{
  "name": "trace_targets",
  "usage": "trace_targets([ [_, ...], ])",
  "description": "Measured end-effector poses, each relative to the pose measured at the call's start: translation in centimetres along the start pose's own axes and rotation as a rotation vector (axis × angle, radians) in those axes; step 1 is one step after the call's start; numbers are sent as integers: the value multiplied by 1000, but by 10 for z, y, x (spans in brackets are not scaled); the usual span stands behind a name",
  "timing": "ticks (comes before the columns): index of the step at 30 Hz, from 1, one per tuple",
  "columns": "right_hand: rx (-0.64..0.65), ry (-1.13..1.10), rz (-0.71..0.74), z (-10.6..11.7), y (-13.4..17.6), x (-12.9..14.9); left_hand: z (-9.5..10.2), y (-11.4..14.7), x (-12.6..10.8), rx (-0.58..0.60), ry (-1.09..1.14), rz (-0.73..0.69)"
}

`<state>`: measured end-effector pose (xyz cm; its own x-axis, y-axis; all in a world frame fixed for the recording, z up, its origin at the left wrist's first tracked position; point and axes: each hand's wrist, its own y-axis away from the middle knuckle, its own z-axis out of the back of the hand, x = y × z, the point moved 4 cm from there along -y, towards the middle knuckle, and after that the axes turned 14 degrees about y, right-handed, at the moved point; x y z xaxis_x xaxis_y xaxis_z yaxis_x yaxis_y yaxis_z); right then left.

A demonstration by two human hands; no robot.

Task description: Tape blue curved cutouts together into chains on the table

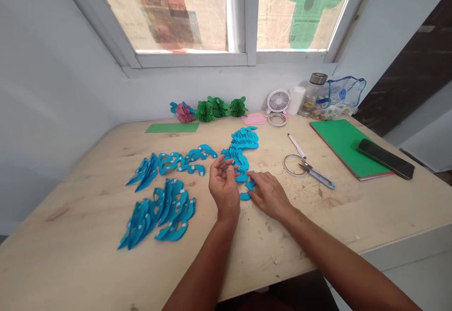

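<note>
My left hand (225, 186) is raised over the table with its palm partly turned up and its fingers loosely curled and apart; nothing shows in it. Just behind it lies a fanned row of blue paper cutouts (242, 160), with a second blue stack (245, 138) farther back. My right hand (270, 193) rests on the table, its thumb and fingertips closed on a curved blue paper cutout (246, 195). To the left lie more blue cutouts (180, 162) dotted with small white squares, and a larger fanned group (173, 207) nearer me, also with white squares.
At right are scissors (319, 177), a tape roll (294, 165), a pen (296, 145), green paper sheets (341, 146) and a phone (384, 159). Along the wall stand green paper ornaments (215, 108), a pink one (184, 112), a small fan (278, 100) and a bottle (312, 95).
</note>
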<state>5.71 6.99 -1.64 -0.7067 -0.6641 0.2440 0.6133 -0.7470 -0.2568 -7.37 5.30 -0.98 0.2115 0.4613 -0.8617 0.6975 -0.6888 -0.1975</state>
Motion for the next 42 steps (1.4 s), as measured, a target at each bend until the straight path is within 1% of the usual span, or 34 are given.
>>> trace_targets([
  [5, 26, 37, 25, -2, -3, 3, 0, 1, 1, -1, 27, 15],
  [10, 51, 3, 47, -4, -5, 4, -1, 2, 1, -5, 44, 30],
  [16, 77, -43, 24, -10, -4, 0, -1, 2, 0, -30, 48, 31],
  [19, 55, -54, 9, -10, -3, -2, -1, 2, 0, -30, 59, 43],
  [21, 9, -65, -9, -7, -2, -4, -1, 2, -1, -31, 54, 53],
  [24, -102, -74, -19, 3, 0, -6, -3, 2, -1, -27, 41, 78],
  [29, -331, -28, 28, 24, 5, -2, -5, 3, 1, 18, 11, 131],
  [33, -463, 23, 51, 37, 8, 4, -6, 4, 3, 49, 23, 215],
  [38, -566, 107, 88, 46, 12, 9, -10, 6, 5, 32, 60, 360],
  [42, -574, 129, 127, 46, 12, 12, -14, 9, 5, 57, 123, 499],
])
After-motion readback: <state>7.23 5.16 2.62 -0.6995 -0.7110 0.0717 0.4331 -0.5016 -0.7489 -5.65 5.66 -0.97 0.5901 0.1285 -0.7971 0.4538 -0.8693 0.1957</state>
